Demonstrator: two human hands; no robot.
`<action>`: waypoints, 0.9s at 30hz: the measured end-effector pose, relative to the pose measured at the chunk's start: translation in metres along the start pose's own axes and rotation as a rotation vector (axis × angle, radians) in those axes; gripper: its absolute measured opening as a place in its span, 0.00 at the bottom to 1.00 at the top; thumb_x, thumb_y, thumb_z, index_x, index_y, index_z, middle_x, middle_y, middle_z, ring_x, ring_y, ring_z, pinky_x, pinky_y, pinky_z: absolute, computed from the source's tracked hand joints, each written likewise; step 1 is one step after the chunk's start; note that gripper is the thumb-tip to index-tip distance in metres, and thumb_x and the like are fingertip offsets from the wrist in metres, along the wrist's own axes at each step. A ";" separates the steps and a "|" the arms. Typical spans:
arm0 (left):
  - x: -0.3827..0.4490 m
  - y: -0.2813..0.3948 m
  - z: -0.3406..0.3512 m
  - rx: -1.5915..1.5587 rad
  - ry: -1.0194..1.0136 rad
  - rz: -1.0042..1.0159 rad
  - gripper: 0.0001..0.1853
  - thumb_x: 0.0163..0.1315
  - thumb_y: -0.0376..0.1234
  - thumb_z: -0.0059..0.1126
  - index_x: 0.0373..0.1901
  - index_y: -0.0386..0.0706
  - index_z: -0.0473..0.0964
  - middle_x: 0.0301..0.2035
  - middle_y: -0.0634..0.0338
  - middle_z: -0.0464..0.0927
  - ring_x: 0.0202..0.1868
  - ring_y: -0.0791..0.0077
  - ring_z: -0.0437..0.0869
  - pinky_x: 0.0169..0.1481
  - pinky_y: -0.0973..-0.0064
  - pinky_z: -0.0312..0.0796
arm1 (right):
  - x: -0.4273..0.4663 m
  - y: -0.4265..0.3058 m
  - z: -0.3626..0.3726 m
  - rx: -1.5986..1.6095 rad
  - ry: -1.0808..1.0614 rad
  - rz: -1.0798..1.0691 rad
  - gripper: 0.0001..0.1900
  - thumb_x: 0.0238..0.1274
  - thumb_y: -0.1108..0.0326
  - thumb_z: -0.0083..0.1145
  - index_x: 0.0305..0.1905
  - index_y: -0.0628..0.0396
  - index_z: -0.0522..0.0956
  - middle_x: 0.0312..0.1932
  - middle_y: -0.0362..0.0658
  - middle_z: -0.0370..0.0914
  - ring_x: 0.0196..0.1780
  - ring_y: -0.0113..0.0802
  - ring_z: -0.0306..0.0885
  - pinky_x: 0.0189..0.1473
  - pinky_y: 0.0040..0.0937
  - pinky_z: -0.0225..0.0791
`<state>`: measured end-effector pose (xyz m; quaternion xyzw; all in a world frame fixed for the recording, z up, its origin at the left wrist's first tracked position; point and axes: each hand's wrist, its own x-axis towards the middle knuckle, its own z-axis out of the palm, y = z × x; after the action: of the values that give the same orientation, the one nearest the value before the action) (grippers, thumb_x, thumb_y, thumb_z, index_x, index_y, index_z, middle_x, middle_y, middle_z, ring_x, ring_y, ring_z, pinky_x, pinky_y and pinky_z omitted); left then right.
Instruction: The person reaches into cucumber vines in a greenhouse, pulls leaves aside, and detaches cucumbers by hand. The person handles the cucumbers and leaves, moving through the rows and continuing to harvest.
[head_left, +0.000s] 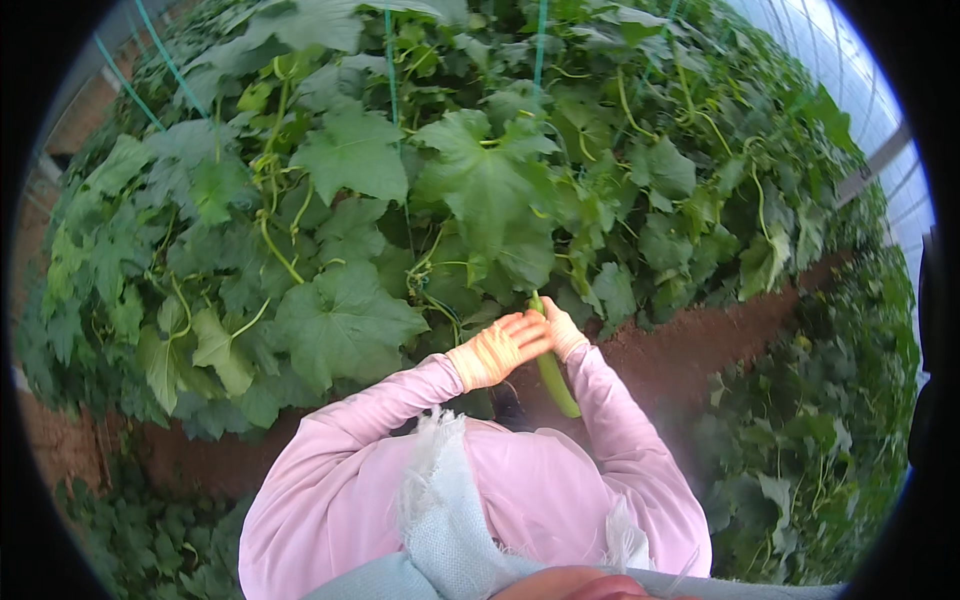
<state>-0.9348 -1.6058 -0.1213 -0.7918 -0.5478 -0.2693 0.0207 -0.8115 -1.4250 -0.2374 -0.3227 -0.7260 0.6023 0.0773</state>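
A long green gourd-like fruit (556, 382) hangs nearly upright below the leaves, its lower end lying close by my right forearm. My left hand (504, 349), in a light orange-yellow glove, reaches across the fruit's upper part with its fingers extended. Behind those fingers my right hand (561, 328), gloved alike, is at the top of the fruit beside its stem; its grip is partly covered by the left hand. Broad lobed leaves (491, 180) overhang both hands.
Green twine (391, 67) runs up through the dense vines. Reddish-brown soil (697, 345) forms a path between this row and low plants (795, 442) at the right. A dark shoe (508, 405) shows below my hands. Translucent greenhouse film (840, 67) curves at the upper right.
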 end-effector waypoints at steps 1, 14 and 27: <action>0.005 0.002 0.001 0.016 -0.050 0.160 0.30 0.53 0.30 0.53 0.62 0.46 0.67 0.62 0.54 0.68 0.65 0.58 0.68 0.69 0.57 0.62 | 0.003 0.005 -0.011 0.255 -0.021 0.049 0.24 0.67 0.54 0.57 0.61 0.55 0.69 0.41 0.42 0.80 0.43 0.33 0.77 0.47 0.31 0.71; 0.071 0.048 0.021 0.273 0.098 0.416 0.21 0.51 0.36 0.54 0.49 0.48 0.75 0.46 0.61 0.77 0.52 0.66 0.76 0.56 0.63 0.69 | -0.021 -0.149 -0.030 0.060 -0.271 0.290 0.24 0.67 0.44 0.53 0.46 0.57 0.72 0.30 0.45 0.80 0.29 0.34 0.77 0.34 0.34 0.74; 0.067 0.038 -0.012 0.258 -0.177 0.196 0.10 0.52 0.35 0.56 0.37 0.48 0.72 0.32 0.64 0.73 0.39 0.68 0.77 0.60 0.60 0.68 | 0.087 -0.352 -0.087 -0.253 -0.117 -0.177 0.22 0.65 0.59 0.57 0.61 0.53 0.74 0.40 0.46 0.83 0.33 0.31 0.79 0.37 0.30 0.74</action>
<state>-0.8892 -1.5681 -0.0707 -0.8529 -0.4976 -0.1226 0.0999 -0.9683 -1.3273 0.0872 -0.2290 -0.8251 0.5144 0.0466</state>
